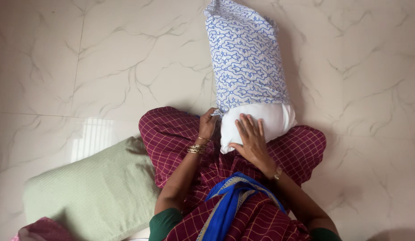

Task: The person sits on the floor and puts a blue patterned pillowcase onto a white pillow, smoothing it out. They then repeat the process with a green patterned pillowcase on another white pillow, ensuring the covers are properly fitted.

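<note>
Sitting cross-legged on a marble floor [60, 67], the person has a white pillow [261, 120] resting on the lap, its far end lying out across the tiles. A blue-patterned cover [245, 53] sheathes most of the pillow; only the near end is bare. The left hand [208, 124] pinches the cover's open edge at the pillow's left side, fingers closed on the fabric. The right hand [251, 140] lies flat on the bare white end, fingers spread and pressing, gripping nothing. A green pillow [91, 187] lies on the floor just beside the left knee, touching the maroon checked garment [167, 129]. Bangles [197, 148] circle the left wrist.
</note>
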